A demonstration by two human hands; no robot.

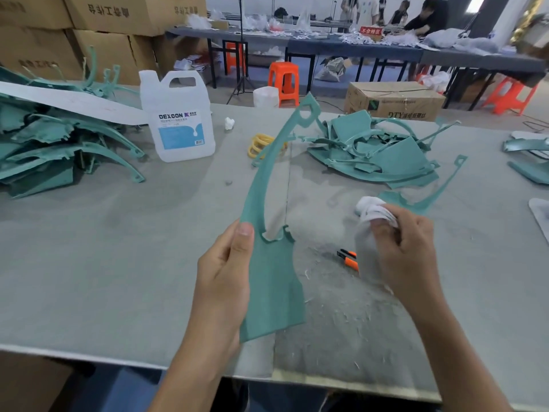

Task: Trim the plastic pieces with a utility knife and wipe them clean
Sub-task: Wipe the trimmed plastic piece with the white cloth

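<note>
My left hand (222, 272) grips a teal plastic piece (271, 281) by its broad lower part, thumb on the front face. Its long curved arm rises toward the table's far side. My right hand (407, 248) holds a bunched white cloth (372, 208), a little to the right of the piece and apart from it. An orange and black utility knife (347, 258) lies on the grey table (118, 263) between my hands, partly hidden by the right hand. White plastic shavings are scattered on the table near the front edge.
Heaps of teal pieces lie at the left (53, 144) and back right (377, 150). A white jug of fluid (178, 120) stands at the back, with yellow rings (260, 144) beside it. Cardboard boxes (395, 101), orange stools (283, 81) and people at a far table are behind.
</note>
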